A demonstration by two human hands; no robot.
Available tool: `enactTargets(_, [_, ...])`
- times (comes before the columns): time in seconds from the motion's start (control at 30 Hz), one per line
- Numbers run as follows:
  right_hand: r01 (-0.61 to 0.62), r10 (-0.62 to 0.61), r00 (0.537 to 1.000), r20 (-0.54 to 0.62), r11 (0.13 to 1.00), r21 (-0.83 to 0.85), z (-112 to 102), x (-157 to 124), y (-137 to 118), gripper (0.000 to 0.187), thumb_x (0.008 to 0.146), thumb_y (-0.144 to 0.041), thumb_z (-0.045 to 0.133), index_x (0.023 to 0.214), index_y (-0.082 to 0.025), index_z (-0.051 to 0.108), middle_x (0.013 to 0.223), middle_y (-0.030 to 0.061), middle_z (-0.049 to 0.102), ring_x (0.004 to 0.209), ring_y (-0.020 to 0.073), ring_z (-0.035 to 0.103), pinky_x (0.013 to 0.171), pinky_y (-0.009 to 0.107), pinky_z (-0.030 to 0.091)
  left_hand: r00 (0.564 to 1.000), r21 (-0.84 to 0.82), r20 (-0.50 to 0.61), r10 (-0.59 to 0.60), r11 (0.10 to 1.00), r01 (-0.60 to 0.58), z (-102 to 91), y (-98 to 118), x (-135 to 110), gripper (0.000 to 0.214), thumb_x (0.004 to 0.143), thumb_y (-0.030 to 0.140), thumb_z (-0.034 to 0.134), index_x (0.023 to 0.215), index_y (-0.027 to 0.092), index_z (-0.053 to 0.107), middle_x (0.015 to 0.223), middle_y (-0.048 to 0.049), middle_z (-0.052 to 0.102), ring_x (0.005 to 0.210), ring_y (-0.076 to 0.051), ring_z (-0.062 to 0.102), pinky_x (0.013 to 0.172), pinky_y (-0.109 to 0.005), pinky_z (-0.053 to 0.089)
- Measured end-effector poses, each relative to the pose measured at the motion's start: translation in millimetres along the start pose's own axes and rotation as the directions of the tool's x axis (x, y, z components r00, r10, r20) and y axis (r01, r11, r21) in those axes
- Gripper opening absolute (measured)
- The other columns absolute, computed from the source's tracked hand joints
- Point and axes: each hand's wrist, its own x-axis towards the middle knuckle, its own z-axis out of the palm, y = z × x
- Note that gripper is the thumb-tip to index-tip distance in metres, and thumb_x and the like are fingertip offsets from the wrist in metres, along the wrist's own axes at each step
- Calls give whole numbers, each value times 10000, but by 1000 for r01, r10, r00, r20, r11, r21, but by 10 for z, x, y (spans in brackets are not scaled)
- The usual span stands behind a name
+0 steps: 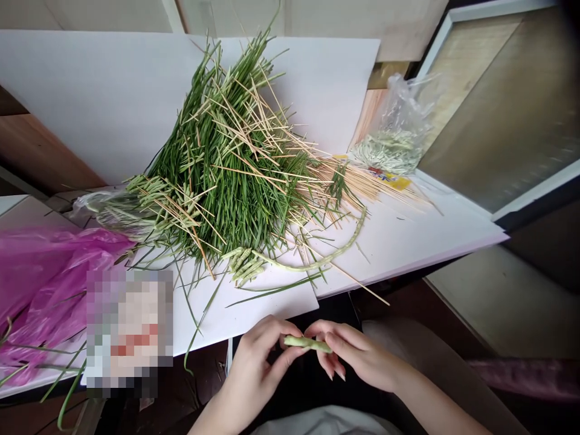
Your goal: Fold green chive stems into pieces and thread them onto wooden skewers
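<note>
Over my lap, just below the table's front edge, both hands hold a short pale-green piece of long bean [308, 344]. My left hand [260, 356] pinches its left end between thumb and fingertips. On the right end, the fingers of my right hand [353, 353] are closed. Nearby on the table lies a small pile of short bean pieces [244, 266]. One whole long bean [333, 257] curves rightward from that pile. Behind it rises a large heap of long green stalks [244, 193], with thin wooden skewers [254, 133] strewn over it.
More skewers [367, 181] fan out to the right beside a clear plastic bag [392, 139] of pale strands. More bean pieces [167, 199] rest on the heap's left side. A pink plastic bag [58, 272] and a blurred-out item [131, 332] occupy the left. White boards [104, 90] stand behind.
</note>
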Motion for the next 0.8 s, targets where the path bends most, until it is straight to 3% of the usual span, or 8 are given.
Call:
enactTargets(0.17, [-21,21,1000,5,999,-48,-34,31,-17,551,1065,-655,420,945,-163,638,629,-61,449,562,108,387,547,242,306,998,45,34,45,998,-47,-46,-11,16,58,1007,221,627,1062,231,614,910,-5,719,793,-142,679,731,-227,534])
enactTargets(0.27, [-44,46,998,37,997,-61,1,53,-10,531,1042,-645,496,832,-170,605,642,-61,435,566,100,375,532,235,284,982,219,138,133,962,-161,-17,10,18,99,1022,280,597,1089,207,595,940,-37,726,802,-183,685,714,-275,529])
enactTargets(0.4, [-101,104,989,103,994,-38,47,90,21,560,1010,-695,501,799,-180,559,655,-55,459,522,90,375,490,226,290,934,491,254,251,798,-348,51,42,4,224,1052,316,499,896,184,590,753,-32,656,620,-207,585,538,-318,394])
enactTargets(0.5, [-122,123,986,109,992,-12,81,101,41,570,990,-713,514,782,-183,536,708,-32,503,508,77,382,471,221,283,929,478,292,227,807,-347,78,42,-14,314,1071,259,430,787,194,547,695,-22,609,579,-193,517,517,-321,322])
enactTargets(0.57, [-122,120,988,101,992,14,117,86,54,579,978,-731,514,775,-188,520,730,-26,511,495,68,376,467,220,273,939,331,311,147,909,-252,81,33,-21,326,1086,270,395,819,193,565,720,-19,610,611,-180,514,553,-308,338])
enactTargets(0.63, [-122,117,989,94,992,44,160,51,58,590,973,-751,491,779,-194,512,712,-37,485,479,66,364,465,223,267,941,85,338,21,995,-53,87,27,-23,376,1102,324,358,822,194,572,728,-11,591,646,-163,517,602,-290,363])
enactTargets(0.73, [-114,112,992,60,993,31,215,-34,16,557,1011,-710,454,782,-204,506,649,-62,419,482,82,336,482,233,268,909,-254,381,-171,925,281,125,37,-21,466,1102,415,355,759,181,569,718,-3,538,679,-141,499,654,-273,371])
enactTargets(0.8, [-56,55,998,-12,992,-117,227,-93,-42,477,1071,-576,435,775,-209,507,638,-58,426,534,104,368,538,242,305,879,-385,402,-257,823,418,172,56,-22,489,1087,461,392,749,168,588,715,5,502,667,-126,443,639,-269,341])
